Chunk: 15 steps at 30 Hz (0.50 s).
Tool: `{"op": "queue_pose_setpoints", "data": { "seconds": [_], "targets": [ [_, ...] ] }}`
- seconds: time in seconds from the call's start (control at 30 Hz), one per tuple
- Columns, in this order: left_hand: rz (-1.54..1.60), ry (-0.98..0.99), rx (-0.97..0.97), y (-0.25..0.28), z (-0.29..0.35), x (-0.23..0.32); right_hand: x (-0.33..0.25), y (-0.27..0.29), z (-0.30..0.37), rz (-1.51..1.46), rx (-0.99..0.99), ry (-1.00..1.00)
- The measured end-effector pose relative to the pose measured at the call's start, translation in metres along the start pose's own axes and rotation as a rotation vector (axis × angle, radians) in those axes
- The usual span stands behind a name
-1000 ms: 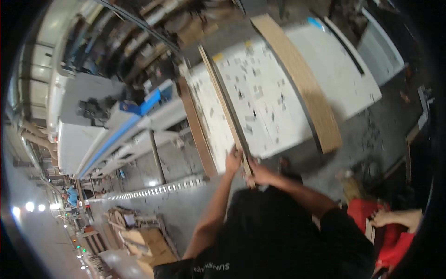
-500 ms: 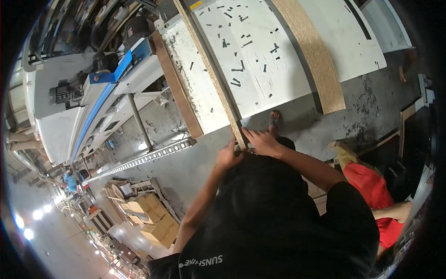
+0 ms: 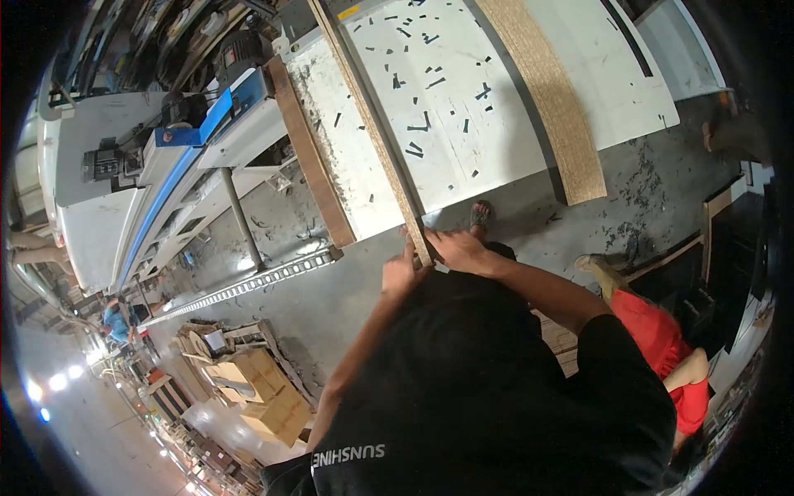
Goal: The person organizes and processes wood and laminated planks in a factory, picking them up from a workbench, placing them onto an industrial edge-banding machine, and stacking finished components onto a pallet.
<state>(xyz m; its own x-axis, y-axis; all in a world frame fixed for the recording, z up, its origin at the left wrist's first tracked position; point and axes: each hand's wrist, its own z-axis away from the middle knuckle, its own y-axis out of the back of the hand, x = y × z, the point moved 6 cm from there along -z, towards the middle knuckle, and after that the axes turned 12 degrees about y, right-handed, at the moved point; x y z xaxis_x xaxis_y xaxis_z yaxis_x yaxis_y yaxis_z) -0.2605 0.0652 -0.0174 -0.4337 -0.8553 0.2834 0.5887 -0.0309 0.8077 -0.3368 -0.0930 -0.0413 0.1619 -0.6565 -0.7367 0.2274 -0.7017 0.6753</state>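
Note:
A long, narrow wood-grain board (image 3: 383, 153) with a dark side face lies along the white table (image 3: 447, 169), its near end jutting past the table's front edge toward my body. My left hand (image 3: 400, 273) grips that near end from the left, fingers bent against it. On the other side, my right hand (image 3: 460, 251) closes on the same end, with its fingertips at the dark face. The undersides of both hands are hidden. A wider wood-grain board (image 3: 571, 124) with a dark edge lies farther right, also overhanging the front edge.
Small dark scraps (image 3: 419, 124) litter the tabletop. A brown strip (image 3: 310, 157) borders its left side. At left stands a white machine with a blue rail (image 3: 161, 207). Cardboard boxes (image 3: 263, 388) are stacked lower left. A person in red (image 3: 653, 331) is close by on the right.
The whole view has shifted slightly. Both hands keep hold of the narrow board's end, with only small finger movements. At the far right, another person's leg shows more.

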Motion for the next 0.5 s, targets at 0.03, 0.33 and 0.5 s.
{"op": "queue_pose_setpoints", "data": {
  "seconds": [0.03,0.33,0.5],
  "targets": [
    [0.041,-0.001,-0.006,-0.001,-0.001,0.000,-0.001,0.001,0.001,0.007,0.022,0.020],
    [-0.007,-0.089,0.109,-0.015,-0.004,-0.013,-0.001,0.021,0.006,-0.106,-0.040,-0.012],
    [0.135,-0.011,0.079,-0.013,0.000,-0.007,-0.004,0.024,0.014,-0.241,0.154,0.069]
  ]
}}
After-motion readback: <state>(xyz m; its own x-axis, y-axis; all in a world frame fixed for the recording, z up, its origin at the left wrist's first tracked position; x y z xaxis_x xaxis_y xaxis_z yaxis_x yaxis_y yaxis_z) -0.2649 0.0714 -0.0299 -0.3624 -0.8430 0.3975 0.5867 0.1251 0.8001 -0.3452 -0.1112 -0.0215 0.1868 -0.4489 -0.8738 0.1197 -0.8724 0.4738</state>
